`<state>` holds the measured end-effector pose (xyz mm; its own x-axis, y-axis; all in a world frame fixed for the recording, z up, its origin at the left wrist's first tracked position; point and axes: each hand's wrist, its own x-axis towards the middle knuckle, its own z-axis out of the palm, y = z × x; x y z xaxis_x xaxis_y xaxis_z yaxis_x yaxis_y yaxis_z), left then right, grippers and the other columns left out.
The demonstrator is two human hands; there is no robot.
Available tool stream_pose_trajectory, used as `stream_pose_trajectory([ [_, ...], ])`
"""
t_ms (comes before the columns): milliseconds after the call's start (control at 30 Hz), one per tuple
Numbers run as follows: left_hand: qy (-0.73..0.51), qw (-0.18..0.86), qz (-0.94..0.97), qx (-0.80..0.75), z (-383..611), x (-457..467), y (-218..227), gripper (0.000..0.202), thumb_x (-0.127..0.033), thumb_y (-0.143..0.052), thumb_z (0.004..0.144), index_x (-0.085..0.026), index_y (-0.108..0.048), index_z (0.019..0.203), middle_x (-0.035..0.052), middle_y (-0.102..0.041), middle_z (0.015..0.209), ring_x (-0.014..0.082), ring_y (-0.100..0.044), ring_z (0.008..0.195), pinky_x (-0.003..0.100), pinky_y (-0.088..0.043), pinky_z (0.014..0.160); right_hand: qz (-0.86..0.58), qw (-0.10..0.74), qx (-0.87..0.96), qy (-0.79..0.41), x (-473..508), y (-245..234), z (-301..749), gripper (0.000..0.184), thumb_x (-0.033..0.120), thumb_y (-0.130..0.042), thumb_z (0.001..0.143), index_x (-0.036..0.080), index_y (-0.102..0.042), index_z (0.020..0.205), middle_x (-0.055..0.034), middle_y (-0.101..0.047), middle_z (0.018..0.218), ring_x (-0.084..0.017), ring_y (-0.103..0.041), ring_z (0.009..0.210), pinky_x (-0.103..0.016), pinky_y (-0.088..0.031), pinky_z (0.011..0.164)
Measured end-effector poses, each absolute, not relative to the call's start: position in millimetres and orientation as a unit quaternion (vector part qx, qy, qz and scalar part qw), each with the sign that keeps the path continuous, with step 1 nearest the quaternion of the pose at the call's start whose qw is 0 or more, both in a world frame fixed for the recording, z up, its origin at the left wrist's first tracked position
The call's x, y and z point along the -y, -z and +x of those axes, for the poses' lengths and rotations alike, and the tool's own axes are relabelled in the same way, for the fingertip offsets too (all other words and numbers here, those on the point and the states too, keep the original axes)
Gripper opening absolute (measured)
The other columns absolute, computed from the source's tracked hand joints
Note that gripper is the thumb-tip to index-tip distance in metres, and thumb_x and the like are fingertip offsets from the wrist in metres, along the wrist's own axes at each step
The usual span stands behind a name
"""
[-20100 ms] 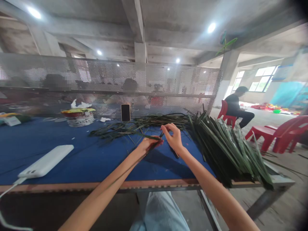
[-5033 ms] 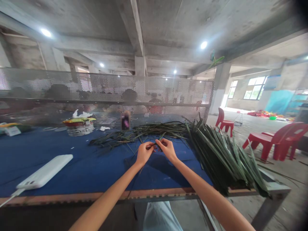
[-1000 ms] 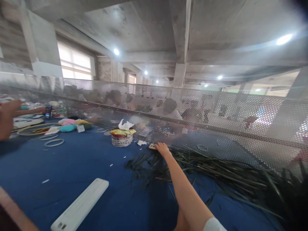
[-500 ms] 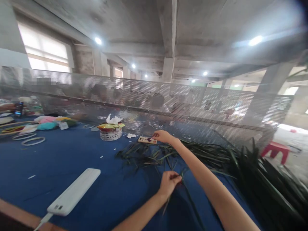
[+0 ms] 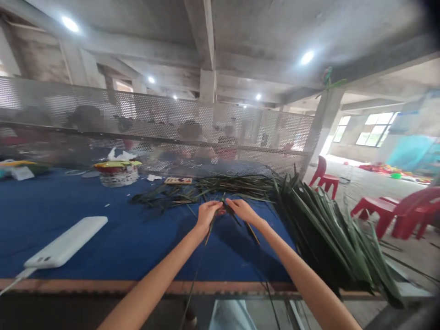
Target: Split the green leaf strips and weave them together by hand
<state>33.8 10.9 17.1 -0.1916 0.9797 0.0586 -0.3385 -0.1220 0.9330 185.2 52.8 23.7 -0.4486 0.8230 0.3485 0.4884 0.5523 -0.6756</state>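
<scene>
Head view, lower centre: left hand (image 5: 207, 215) and right hand (image 5: 242, 211), fingers closed on a narrow green palm-leaf strip (image 5: 209, 233), the two hands just apart above a blue-covered worktable (image 5: 68, 197) with a wooden front edge (image 5: 137, 286). Also on the table: loose leaf strips (image 5: 206, 185) beyond the hands; stacked long leaves (image 5: 326, 229) at right, overhanging the edge; white power bank (image 5: 65, 236) at left; woven basket (image 5: 118, 178) at upper left, topped by a snack bag (image 5: 118, 164). Room: perforated metal screen (image 5: 172, 110) along the far side, blurred people (image 5: 190, 130) behind it; concrete ceiling (image 5: 103, 27); red plastic chairs (image 5: 402, 213) on the floor at right.
</scene>
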Motion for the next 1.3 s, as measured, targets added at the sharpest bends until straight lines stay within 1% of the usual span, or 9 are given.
stream_pose_trajectory([
  [100, -0.653, 0.471, 0.405, -0.433, 43.2, -10.5, -16.8, 0.003, -0.015, -0.072, 0.065, -0.014, -0.07, 0.065, 0.0031, -0.068, 0.058, 0.0155, -0.064, 0.052, 0.024, -0.05, 0.053, -0.334, 0.391, 0.812, -0.277, -52.9, -3.9, 187.2, 0.044, 0.052, -0.037, 0.089, 0.019, -0.051, 0.064, 0.0026, -0.05, 0.056, -0.012, -0.044, 0.056, -0.023, -0.032, 0.055],
  [267, -0.659, 0.473, 0.389, -0.437, 52.8, -16.2, -6.2, 0.011, -0.018, -0.075, 0.061, -0.013, -0.072, 0.071, 0.0037, -0.069, 0.063, 0.0152, -0.063, 0.053, 0.025, -0.05, 0.054, -0.351, 0.423, 0.79, -0.273, -56.8, 5.9, 189.0, 0.04, 0.05, -0.043, 0.086, 0.018, -0.049, 0.062, 0.004, -0.044, 0.055, -0.011, -0.039, 0.055, -0.022, -0.027, 0.051],
  [367, -0.648, 0.464, 0.414, -0.439, 51.9, -16.7, -1.7, 0.011, -0.019, -0.076, 0.06, -0.012, -0.072, 0.068, 0.0036, -0.068, 0.06, 0.0143, -0.062, 0.052, 0.025, -0.05, 0.056, -0.328, 0.42, 0.799, -0.28, -57.2, 7.9, 191.6, 0.04, 0.05, -0.046, 0.084, 0.018, -0.047, 0.06, 0.0044, -0.042, 0.054, -0.011, -0.038, 0.055, -0.022, -0.028, 0.052],
  [600, -0.648, 0.518, 0.346, -0.439, 47.7, -8.4, -8.2, 0.009, -0.01, -0.076, 0.06, -0.011, -0.068, 0.058, 0.0027, -0.065, 0.054, 0.0111, -0.059, 0.048, 0.024, -0.05, 0.059, -0.28, 0.366, 0.782, -0.418, -50.2, 5.8, 195.8, 0.038, 0.053, -0.05, 0.081, 0.018, -0.052, 0.066, 0.0037, -0.049, 0.055, -0.01, -0.042, 0.051, -0.022, -0.032, 0.051],
  [767, -0.629, 0.531, 0.369, -0.43, 49.4, -6.2, -4.5, 0.005, -0.01, -0.073, 0.064, -0.011, -0.069, 0.063, 0.0037, -0.066, 0.056, 0.0108, -0.06, 0.048, 0.022, -0.05, 0.058, -0.306, 0.358, 0.75, -0.464, -47.8, 3.5, 196.7, 0.038, 0.051, -0.052, 0.079, 0.017, -0.052, 0.063, 0.0034, -0.05, 0.053, -0.009, -0.043, 0.05, -0.022, -0.033, 0.05],
  [1000, -0.57, 0.543, 0.45, -0.422, 48.9, -4.2, -6.0, 0.007, -0.017, -0.072, 0.066, -0.011, -0.069, 0.067, 0.0074, -0.07, 0.062, 0.0146, -0.064, 0.052, 0.024, -0.051, 0.057, -0.295, 0.371, 0.757, -0.45, -50.5, 6.1, 198.3, 0.052, 0.066, -0.048, 0.077, 0.016, -0.053, 0.064, 0.0036, -0.049, 0.053, -0.009, -0.04, 0.048, -0.022, -0.031, 0.05],
  [1133, -0.566, 0.551, 0.453, -0.414, 45.5, -6.2, -6.4, 0.009, -0.019, -0.071, 0.065, -0.011, -0.069, 0.069, 0.0066, -0.07, 0.063, 0.0158, -0.065, 0.055, 0.026, -0.052, 0.059, -0.281, 0.373, 0.772, -0.431, -55.2, 6.6, 203.0, 0.053, 0.067, -0.049, 0.078, 0.016, -0.053, 0.062, 0.0044, -0.047, 0.05, -0.008, -0.04, 0.048, -0.022, -0.031, 0.051],
  [1233, -0.567, 0.571, 0.438, -0.401, 43.2, -7.7, -4.9, 0.017, -0.028, -0.07, 0.069, -0.011, -0.071, 0.072, 0.0074, -0.071, 0.068, 0.0167, -0.065, 0.058, 0.027, -0.053, 0.061, -0.288, 0.38, 0.771, -0.423, -56.3, 7.4, 204.7, 0.053, 0.066, -0.049, 0.079, 0.016, -0.054, 0.062, 0.004, -0.048, 0.05, -0.008, -0.041, 0.048, -0.022, -0.03, 0.051],
  [1300, -0.562, 0.576, 0.443, -0.396, 42.6, -8.3, -4.0, 0.018, -0.029, -0.074, 0.067, -0.011, -0.072, 0.072, 0.0069, -0.071, 0.067, 0.0157, -0.065, 0.059, 0.025, -0.053, 0.061, -0.287, 0.381, 0.771, -0.421, -56.0, 8.4, 204.3, 0.054, 0.066, -0.049, 0.079, 0.015, -0.056, 0.063, 0.0034, -0.049, 0.051, -0.009, -0.041, 0.049, -0.022, -0.031, 0.051],
])
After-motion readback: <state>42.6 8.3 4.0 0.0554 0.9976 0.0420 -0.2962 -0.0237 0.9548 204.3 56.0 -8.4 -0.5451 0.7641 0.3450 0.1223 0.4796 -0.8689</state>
